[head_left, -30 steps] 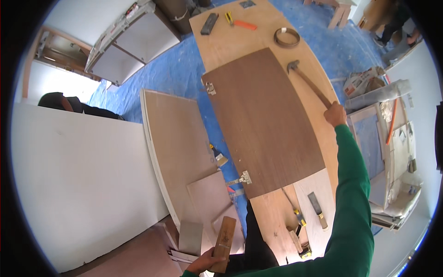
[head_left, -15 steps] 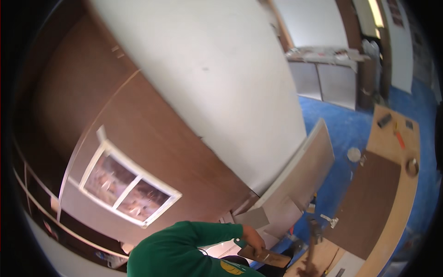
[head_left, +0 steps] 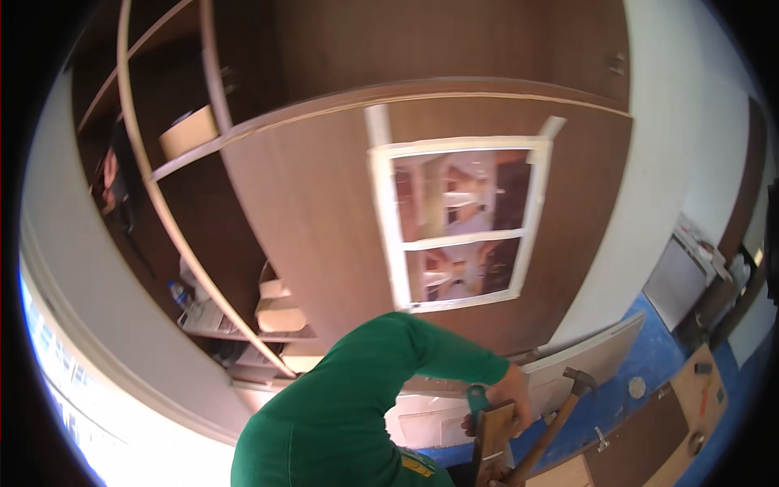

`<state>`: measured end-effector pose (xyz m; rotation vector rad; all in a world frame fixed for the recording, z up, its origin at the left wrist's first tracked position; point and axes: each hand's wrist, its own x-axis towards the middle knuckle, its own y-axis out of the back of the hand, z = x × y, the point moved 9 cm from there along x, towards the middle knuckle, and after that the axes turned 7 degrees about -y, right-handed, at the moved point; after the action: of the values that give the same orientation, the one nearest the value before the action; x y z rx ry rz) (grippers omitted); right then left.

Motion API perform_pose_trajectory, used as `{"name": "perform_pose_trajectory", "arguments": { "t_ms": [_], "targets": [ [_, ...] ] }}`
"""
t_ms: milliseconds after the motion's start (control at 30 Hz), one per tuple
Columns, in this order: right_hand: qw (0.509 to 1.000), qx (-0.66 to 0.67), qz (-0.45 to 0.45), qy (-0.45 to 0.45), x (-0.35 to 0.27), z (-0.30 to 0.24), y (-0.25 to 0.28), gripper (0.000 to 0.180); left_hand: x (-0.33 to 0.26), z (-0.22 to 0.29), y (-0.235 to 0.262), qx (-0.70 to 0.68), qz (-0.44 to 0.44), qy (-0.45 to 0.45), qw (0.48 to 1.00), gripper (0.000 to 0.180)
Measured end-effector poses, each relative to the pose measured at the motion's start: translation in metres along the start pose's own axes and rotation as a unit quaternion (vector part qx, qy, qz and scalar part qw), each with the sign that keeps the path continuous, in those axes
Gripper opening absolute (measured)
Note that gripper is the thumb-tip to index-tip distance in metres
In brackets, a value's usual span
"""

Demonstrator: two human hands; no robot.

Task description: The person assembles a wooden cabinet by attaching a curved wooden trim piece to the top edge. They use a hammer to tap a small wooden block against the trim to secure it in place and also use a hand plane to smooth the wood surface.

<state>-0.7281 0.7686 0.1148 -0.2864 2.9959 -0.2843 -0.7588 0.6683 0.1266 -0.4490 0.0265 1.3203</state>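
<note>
My left hand (head_left: 514, 399), at the end of a green sleeve, is closed around a short brown wooden board (head_left: 497, 426) held tilted near the lower edge. Beside the board's upper end is a small teal object (head_left: 477, 396) with a rounded end; its kind I cannot make out. A claw hammer (head_left: 560, 422) with a wooden handle slants up to the right of the board, its metal head uppermost. My right hand (head_left: 497, 477) grips the lower part of that handle, mostly cut off by the lower edge.
Ahead stands a brown cabinet panel (head_left: 324, 203) with taped-up pictures (head_left: 462, 223). Open shelves (head_left: 207, 195) hold boxes and other items at left. A pale panel (head_left: 592, 349) leans near the wall. A worktop (head_left: 645, 442) with tools is at lower right, over blue floor covering (head_left: 649, 329).
My view has swung left toward the cabinet and shelves. The board, held flatter before, now stands more upright in my left hand. The hammer now leans, head up to the right.
</note>
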Motion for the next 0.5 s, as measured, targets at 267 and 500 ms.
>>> {"name": "perform_pose_trajectory", "arguments": {
  "t_ms": [267, 500],
  "targets": [
    [0.994, 0.050, -0.094, -0.027, -0.003, -0.018, -0.068, 0.050, -0.145, 0.169, 0.022, 0.241, 0.632, -0.129, 0.725, 0.015],
    [0.981, 0.120, -0.109, -0.104, -0.021, 0.019, -0.070, 0.050, -0.128, -0.015, -0.103, 0.142, 0.859, -0.249, 0.424, 0.032]
  ]
}}
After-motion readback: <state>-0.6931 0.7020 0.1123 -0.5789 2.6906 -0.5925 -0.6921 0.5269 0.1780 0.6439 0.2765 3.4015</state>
